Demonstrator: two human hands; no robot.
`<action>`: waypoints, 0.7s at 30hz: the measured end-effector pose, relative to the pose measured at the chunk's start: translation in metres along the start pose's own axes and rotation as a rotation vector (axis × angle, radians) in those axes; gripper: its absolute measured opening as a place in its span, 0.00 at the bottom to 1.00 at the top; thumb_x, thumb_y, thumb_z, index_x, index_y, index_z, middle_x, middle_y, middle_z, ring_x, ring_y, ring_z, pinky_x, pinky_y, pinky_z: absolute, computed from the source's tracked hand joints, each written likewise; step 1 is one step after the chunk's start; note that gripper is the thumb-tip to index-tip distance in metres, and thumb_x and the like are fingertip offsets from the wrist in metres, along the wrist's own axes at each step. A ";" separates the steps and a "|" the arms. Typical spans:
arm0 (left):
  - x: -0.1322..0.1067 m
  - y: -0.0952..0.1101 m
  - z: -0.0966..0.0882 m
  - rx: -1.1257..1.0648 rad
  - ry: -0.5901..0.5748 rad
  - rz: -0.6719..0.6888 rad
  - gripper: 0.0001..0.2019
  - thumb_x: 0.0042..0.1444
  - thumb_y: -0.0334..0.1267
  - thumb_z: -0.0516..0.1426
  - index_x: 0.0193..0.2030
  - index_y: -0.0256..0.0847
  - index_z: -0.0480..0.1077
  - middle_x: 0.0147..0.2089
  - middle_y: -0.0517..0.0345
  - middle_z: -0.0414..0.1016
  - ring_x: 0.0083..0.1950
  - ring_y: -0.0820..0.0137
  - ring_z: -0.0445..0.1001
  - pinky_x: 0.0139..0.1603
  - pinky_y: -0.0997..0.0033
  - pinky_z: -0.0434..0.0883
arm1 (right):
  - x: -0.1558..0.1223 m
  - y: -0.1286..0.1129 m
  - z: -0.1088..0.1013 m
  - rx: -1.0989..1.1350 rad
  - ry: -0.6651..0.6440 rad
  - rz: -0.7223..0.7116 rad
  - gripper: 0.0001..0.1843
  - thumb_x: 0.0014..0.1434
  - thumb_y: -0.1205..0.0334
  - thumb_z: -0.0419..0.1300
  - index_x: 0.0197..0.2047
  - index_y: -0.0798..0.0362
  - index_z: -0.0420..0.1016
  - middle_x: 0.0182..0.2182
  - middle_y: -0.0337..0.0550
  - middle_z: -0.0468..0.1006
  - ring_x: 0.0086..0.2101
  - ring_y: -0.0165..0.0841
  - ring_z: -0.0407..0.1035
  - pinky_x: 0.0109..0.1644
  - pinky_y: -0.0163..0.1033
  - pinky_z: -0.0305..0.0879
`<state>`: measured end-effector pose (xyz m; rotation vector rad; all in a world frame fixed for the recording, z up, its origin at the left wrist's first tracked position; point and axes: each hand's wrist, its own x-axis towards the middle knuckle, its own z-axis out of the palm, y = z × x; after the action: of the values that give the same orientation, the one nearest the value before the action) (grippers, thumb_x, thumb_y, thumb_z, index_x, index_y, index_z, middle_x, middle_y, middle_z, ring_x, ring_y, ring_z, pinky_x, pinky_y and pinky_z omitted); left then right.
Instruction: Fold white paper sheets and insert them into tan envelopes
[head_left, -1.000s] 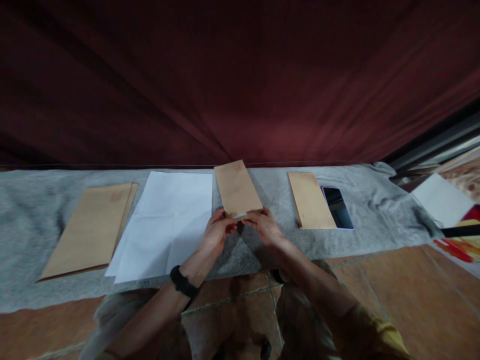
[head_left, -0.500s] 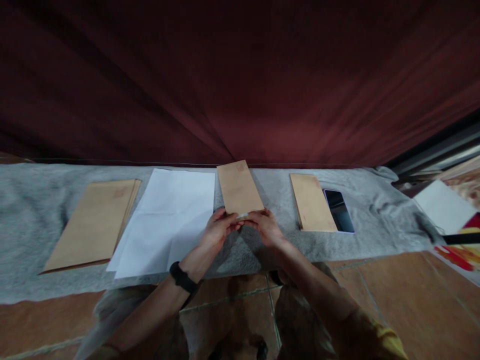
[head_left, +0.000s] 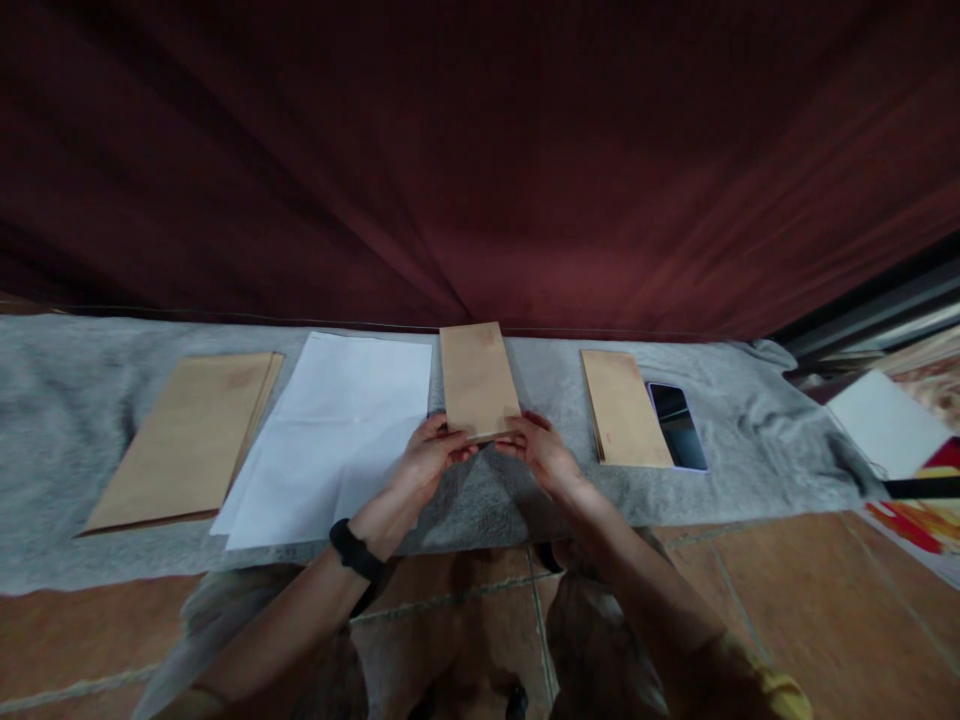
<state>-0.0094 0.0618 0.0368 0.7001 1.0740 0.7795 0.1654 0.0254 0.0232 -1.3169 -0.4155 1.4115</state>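
Observation:
A narrow brown envelope (head_left: pixel 477 378) is held at its near end by both hands, its far end toward the red curtain. My left hand (head_left: pixel 427 461), with a black band on the wrist, pinches the near left corner. My right hand (head_left: pixel 541 452) pinches the near right corner. Both hands are closed on the envelope above a grey cloth (head_left: pixel 60 400).
White paper sheets (head_left: pixel 330 435) lie just left of the hands, and a stack of large brown envelopes (head_left: pixel 184 435) lies farther left. To the right lie a stack of narrow brown envelopes (head_left: pixel 622 405) and a dark phone (head_left: pixel 676 425). A dark red curtain (head_left: pixel 480 150) hangs behind.
The white strip at the envelope's near end no longer shows between my fingers. The envelope has turned slightly straighter; both hands stay on its near end.

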 end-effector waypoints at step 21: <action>-0.026 -0.008 -0.002 0.174 -0.047 -0.043 0.17 0.42 0.35 0.67 0.40 0.39 0.69 0.24 0.60 0.77 0.21 0.72 0.74 0.21 0.77 0.67 | -0.010 0.002 -0.003 -1.300 -0.208 -0.797 0.27 0.70 0.59 0.52 0.71 0.50 0.63 0.72 0.51 0.58 0.71 0.42 0.51 0.74 0.54 0.53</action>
<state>-0.0163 0.0358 0.0422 0.8357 1.1192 0.6342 0.1648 0.0153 0.0258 -1.6305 -1.9679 0.4828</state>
